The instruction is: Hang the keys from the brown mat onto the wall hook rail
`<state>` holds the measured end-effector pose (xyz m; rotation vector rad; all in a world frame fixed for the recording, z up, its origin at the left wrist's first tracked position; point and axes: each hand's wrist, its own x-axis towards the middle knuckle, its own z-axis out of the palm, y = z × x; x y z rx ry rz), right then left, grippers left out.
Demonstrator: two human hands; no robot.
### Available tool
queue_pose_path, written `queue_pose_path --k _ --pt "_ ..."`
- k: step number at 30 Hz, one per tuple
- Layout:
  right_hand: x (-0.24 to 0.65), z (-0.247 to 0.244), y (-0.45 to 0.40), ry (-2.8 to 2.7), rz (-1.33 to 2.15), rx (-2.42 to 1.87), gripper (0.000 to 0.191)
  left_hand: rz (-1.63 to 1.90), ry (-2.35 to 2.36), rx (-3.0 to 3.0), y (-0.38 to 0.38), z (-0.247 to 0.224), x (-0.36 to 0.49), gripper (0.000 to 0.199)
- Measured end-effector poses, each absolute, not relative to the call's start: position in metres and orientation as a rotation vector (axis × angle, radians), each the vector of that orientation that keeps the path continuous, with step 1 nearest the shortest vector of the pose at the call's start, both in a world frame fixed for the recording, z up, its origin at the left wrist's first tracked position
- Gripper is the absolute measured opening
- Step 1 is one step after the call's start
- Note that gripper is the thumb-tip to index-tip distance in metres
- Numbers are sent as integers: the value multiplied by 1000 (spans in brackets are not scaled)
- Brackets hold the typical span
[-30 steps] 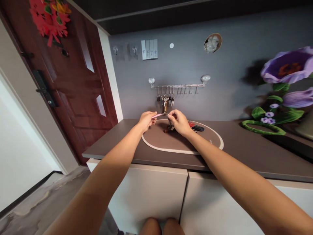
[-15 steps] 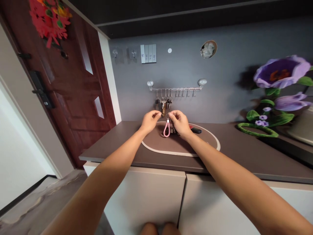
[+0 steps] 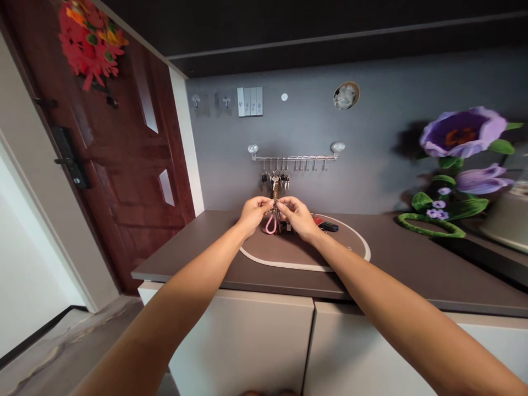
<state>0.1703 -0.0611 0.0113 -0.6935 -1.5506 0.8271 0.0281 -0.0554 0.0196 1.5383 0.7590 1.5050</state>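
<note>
A metal key ring with a pink strap loop hangs between my hands above the mat. My left hand pinches the ring's left side between thumb and forefinger. From the other side my right hand grips the same ring, thumb and finger closed. The fingertips nearly meet, covering most of the ring. Below them hang or lie some keys; which of these belong to the ring I cannot tell. Just behind, several key bunches hang from a hook rail on the wall, one with a brown tag.
An oval brown mat with a pale rim lies on the dark counter. A black and red object rests on it by my right wrist. Purple fabric flowers stand at the right. A dark shelf overhangs the counter.
My left hand has moved right to the ring and now pinches it alongside my right hand. The pink loop has shifted left and lower. The view has tipped slightly upward.
</note>
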Motion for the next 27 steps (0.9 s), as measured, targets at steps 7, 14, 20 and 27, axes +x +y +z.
queue_pose_path --k 7,14,20,27 --pt "170 14 -65 -1495 944 -681 29 1518 742 1470 -54 17 31 28" --pt "174 14 -63 -1417 928 -734 33 1527 747 1510 -60 18 35 32" --pt "176 16 -63 -1332 981 -703 34 1537 799 1630 -56 13 37 33" --pt "186 25 -55 -1208 983 -698 30 1674 1023 2060 -53 6 36 22"
